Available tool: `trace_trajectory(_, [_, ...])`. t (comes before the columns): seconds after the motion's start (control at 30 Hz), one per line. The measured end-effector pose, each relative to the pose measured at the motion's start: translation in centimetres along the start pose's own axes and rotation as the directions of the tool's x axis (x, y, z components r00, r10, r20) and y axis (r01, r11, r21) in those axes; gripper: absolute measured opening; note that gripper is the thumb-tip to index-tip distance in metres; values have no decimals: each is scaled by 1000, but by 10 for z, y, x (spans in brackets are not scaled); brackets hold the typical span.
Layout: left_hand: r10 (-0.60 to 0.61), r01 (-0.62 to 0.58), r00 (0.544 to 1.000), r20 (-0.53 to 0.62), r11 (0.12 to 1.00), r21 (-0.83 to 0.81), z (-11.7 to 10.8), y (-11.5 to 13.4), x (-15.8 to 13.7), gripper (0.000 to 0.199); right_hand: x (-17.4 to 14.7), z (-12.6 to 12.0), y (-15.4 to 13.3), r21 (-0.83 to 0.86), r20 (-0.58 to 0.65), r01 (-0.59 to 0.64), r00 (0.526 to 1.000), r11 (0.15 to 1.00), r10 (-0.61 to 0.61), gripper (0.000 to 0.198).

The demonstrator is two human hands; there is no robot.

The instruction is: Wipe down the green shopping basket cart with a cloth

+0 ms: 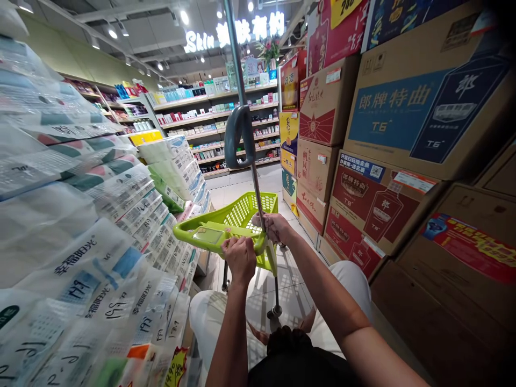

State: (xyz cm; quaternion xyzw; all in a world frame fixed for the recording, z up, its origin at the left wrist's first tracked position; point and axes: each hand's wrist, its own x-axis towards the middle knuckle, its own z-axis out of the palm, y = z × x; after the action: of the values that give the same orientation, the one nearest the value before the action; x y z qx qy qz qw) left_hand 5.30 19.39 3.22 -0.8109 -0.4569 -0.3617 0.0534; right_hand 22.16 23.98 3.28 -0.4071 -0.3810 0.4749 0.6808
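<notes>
One left hand point(241, 262) and one right hand point(277, 228) grip a green cart point(220, 228) and pole point(257, 188).
The left curls closed over the cart's near rim, the right round the slanting pole, seemingly steadying both; packs point(116, 215) left and boxes point(387, 115) right, stacked for browsing, flank it; shelves point(217, 128) stand beyond.

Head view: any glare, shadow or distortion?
In the head view, the lit sign glares and plastic packs shine; toward its edges, boxes look stretched and the upper-right corner dark; in that view, below the green basket, patterned shadow crosses the floor.
</notes>
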Motion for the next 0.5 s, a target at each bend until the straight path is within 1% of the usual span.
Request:
trace_trajectory(0.03, [5,-5,1000,1,1000,4,0,1,-1,57,2,0,-11,37,71,-78,995,996,75,20])
trace_trajectory(0.07, [10,-10,1000,2,1000,8,1,3,-1,57,5,0,-22,60,115,-131,986,990,123,21])
trace_trajectory(0.1, [12,-12,1000,1,1000,13,1,4,-2,56,7,0,-32,79,126,-147,983,986,136,22])
trace_trajectory(0.13, [12,-12,1000,-2,1000,19,2,6,-2,54,10,0,-42,96,115,-135,986,986,124,22])
trace_trajectory(0.2, [6,-6,1000,-11,999,34,4,10,-3,52,11,0,-51,119,69,-66,996,991,59,20])
trace_trajectory(0.27, [-1,2,1000,-17,999,50,5,14,-3,51,5,0,-46,112,21,8,1000,994,-10,17])
trace_trajectory(0.33, [-6,7,1000,-12,998,62,5,18,-3,49,-7,0,-32,64,-41,52,998,997,-49,15])
trace_trajectory(0.43, [-23,23,1000,-9,997,70,4,22,-2,47,-21,1,-18,-15,-98,18,995,1000,-20,19])
trace_trajectory(0.5, [-41,42,999,-21,997,64,5,23,-1,47,-20,2,-21,-34,-104,19,994,999,-22,22])
